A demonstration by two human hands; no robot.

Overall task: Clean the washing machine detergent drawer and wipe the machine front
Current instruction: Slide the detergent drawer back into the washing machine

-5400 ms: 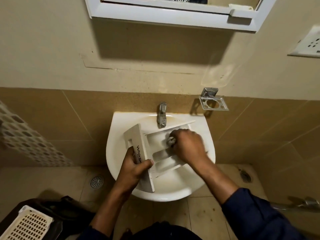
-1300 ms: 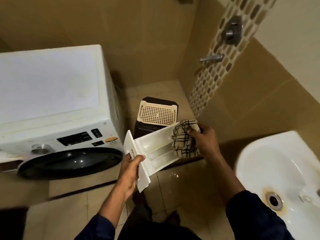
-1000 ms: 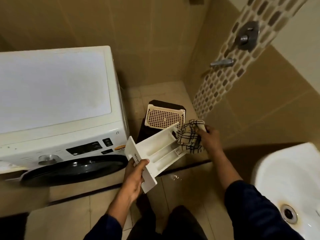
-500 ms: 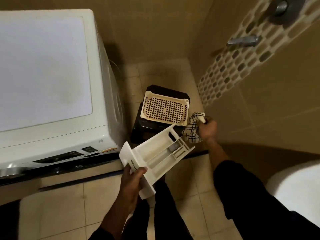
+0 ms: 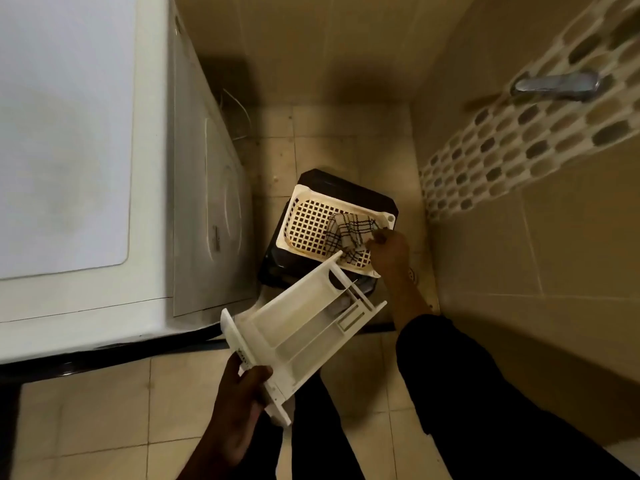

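A person stands on a tiled bathroom floor (image 5: 104, 410) beside a white washer (image 5: 69, 133), seen from above. The left hand (image 5: 242, 393) grasps the white detergent drawer (image 5: 301, 327) by its front panel, thumb on top of the panel and fingers hidden beneath. The drawer is held in the air over the floor, just off the washer's near right corner, with its open compartments facing up and its back end pointing away toward a cream perforated tray (image 5: 304, 223). The tray sits on a dark stool (image 5: 332, 181) set on the floor to the right of the washer. A black-and-white checked cloth (image 5: 349, 232) lies bunched on the right half of the tray, close to its right edge. The right hand (image 5: 388, 252), reaching out of a dark sleeve (image 5: 467, 375), is at the cloth's right side with its fingers curled and its fingertips against the fabric — whether it pinches the cloth or only touches it cannot be told. In this view the drawer's back end overlaps the tray's near edge. A metal tap (image 5: 557, 86) juts from the wall at the upper right.
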